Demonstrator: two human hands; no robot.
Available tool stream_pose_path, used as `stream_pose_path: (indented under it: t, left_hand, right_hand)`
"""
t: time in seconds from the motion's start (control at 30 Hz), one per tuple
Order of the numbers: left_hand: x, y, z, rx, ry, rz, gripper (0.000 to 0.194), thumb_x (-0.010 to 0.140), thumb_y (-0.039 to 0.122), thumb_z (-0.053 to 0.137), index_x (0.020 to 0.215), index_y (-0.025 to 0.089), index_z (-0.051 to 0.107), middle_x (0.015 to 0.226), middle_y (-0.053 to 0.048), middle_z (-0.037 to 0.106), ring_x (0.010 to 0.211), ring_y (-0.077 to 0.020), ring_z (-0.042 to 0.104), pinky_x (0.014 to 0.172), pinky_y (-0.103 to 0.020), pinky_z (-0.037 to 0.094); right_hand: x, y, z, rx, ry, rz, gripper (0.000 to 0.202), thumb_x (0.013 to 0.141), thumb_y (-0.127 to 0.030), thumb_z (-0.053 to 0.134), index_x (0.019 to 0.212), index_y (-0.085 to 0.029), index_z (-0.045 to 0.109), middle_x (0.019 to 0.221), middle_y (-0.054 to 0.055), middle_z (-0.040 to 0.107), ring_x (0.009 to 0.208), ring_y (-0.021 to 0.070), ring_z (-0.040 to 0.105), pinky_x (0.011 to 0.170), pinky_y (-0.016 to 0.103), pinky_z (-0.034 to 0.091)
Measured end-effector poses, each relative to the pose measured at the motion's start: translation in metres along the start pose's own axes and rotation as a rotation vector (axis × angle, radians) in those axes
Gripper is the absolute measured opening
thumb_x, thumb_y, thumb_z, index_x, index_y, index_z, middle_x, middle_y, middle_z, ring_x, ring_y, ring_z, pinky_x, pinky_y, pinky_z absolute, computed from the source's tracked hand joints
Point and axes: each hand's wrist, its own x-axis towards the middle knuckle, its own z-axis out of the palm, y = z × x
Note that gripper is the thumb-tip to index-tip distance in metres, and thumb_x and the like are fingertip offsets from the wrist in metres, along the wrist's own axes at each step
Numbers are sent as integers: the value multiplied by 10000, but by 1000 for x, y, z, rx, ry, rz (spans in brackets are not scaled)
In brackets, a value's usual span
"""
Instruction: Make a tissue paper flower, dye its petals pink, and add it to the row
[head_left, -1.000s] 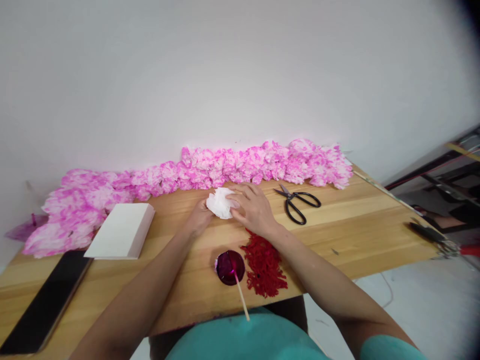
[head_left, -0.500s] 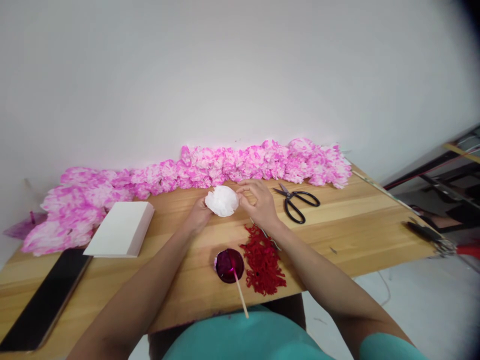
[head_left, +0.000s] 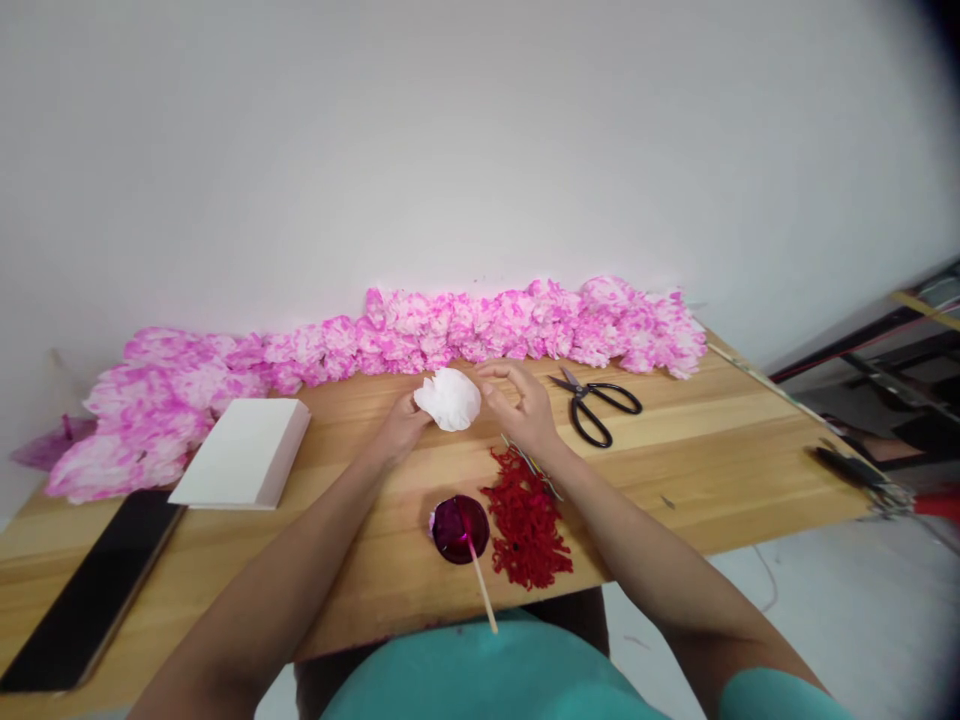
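A second ago the fingers of the right hand (head_left: 523,412) lay on the white flower (head_left: 448,400); now they sit just beside its right edge, loosely curled, thumb and forefinger apart, with nothing visibly in their hold. Whether a tip touches the petals I cannot tell. The left hand (head_left: 401,432) has the flower from its left side as before, fingers closed at its edge and mostly hidden behind it. The flower is held above the desk (head_left: 660,455), its rounded face now spread broader than a second ago. White wires (head_left: 534,464) show near the right wrist, which hid them then.

The cup (head_left: 454,560) contains dark pink liquid (head_left: 448,520); a stick (head_left: 484,592) stands slanted in it, its free end toward the person. Red yarn (head_left: 529,530) lies beside the cup, and scissors (head_left: 592,400) beyond the right hand.
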Motion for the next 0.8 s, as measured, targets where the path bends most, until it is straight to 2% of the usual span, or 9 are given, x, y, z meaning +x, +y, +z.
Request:
stream_pose_path:
  t: [0.1, 0.17, 0.23, 0.4, 0.63, 0.8]
  left_hand:
    - [-2, 2, 2, -67, -17, -24, 426, 619, 360, 870, 938, 110, 737, 998, -118, 753, 1069, -285, 663, 1004, -437, 484]
    - [-3, 2, 3, -114, -32, -39, 455, 619, 392, 872, 958, 122, 733, 999, -116, 751, 1081, -292, 661, 987, -438, 497]
    - [-4, 2, 4, -137, -58, -50, 450, 626, 405, 869, 959, 136, 733, 996, -109, 751, 1077, -292, 664, 964, -423, 512]
    - [-4, -2, 1, -138, -104, -56, 395, 609, 402, 879, 880, 154, 735, 929, -90, 753, 1016, -280, 682, 875, -368, 540]
    - [-1, -6, -1, -86, -111, -61, 399, 596, 366, 877, 866, 123, 713, 882, -73, 738, 885, -221, 679, 791, -310, 518]
    - [-3, -3, 3, -60, -90, -74, 401, 592, 371, 877, 864, 124, 716, 849, -50, 733, 756, -159, 650, 736, -272, 500]
  right_hand:
    - [1, 10, 3, 145, -35, 247, 248, 879, -331, 592, 1098, -249, 675, 1129, 61, 719, 1027, 232, 654, 919, 405, 486]
    - [1, 18, 8, 246, -118, 356, 264, 841, -342, 618, 1070, -238, 698, 1082, 57, 735, 979, 227, 670, 885, 388, 497]
    - [-1, 23, 12, 313, -204, 394, 225, 802, -338, 652, 983, -225, 724, 993, 43, 747, 912, 215, 674, 847, 365, 500]
    - [-6, 21, 18, 316, -252, 336, 132, 783, -276, 646, 863, -222, 736, 859, 11, 724, 809, 184, 644, 774, 319, 480]
    - [-8, 21, 17, 231, -262, 271, 152, 765, -238, 610, 854, -216, 731, 841, 17, 717, 799, 183, 638, 752, 304, 483]
    - [-9, 19, 18, 132, -224, 185, 149, 771, -201, 574, 822, -214, 713, 814, 14, 710, 756, 170, 638, 740, 294, 480]
